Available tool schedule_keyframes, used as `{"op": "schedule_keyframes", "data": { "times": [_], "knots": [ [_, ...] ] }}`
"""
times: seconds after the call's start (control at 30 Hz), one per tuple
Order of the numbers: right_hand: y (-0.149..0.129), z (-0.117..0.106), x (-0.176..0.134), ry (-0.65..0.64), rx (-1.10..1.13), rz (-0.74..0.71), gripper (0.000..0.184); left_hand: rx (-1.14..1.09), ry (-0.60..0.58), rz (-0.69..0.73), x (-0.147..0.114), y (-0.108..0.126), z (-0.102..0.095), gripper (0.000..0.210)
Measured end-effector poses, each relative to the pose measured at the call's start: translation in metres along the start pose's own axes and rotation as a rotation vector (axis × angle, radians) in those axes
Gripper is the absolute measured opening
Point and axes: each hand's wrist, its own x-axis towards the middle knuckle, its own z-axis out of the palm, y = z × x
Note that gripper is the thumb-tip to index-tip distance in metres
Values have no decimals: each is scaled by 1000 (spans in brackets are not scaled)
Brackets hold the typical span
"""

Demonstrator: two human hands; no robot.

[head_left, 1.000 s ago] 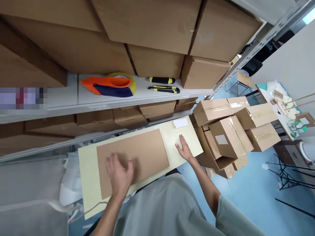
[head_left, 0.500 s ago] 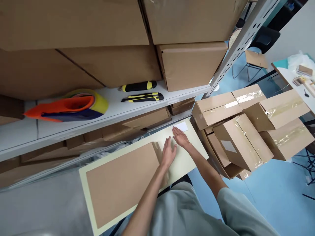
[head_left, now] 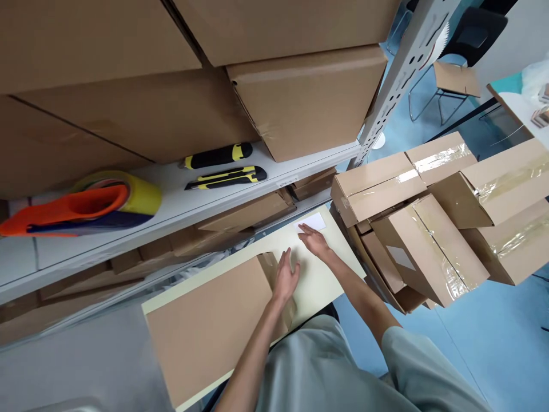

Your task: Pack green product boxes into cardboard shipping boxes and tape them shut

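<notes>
A cream board tabletop [head_left: 332, 269] lies before me with a brown cardboard box [head_left: 210, 326] on its left part. On the far right of the board is a white paper label [head_left: 315, 221]. My right hand [head_left: 314, 240] rests at the label's near edge, fingers stretched out and the fingertips over it; whether they press on it I cannot tell. By the box's right end, my left hand [head_left: 286, 278] is open with fingers extended and thumb apart, holding nothing.
Above the board, a white shelf [head_left: 175, 200] carries an orange-and-blue tape dispenser [head_left: 86, 206], two utility knives [head_left: 227, 177] and large cartons [head_left: 313, 103]. Taped cardboard boxes [head_left: 433, 246] are piled to the right. A metal shelf post [head_left: 398, 86] rises behind them.
The view has shifted, so the shelf items appear further left. My left hand has drawn slightly left, away from my right hand. The right hand stays by the label.
</notes>
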Motion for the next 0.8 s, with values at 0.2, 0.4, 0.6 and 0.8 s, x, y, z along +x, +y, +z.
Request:
{"op": "schedule_keyframes", "data": {
  "times": [0.2, 0.4, 0.6, 0.8],
  "knots": [
    [-13, -12, -7, 262, 185, 74, 25, 53, -30, 54, 20, 18, -4, 65],
    [-10, -32, -11, 606, 464, 332, 29, 176, -158, 186, 69, 52, 7, 59],
    [14, -41, -27, 809, 633, 553, 30, 373, -351, 277, 120, 77, 25, 80],
    [26, -27, -43, 850, 694, 650, 29, 543, -498, 322, 148, 85, 28, 90]
  ]
}}
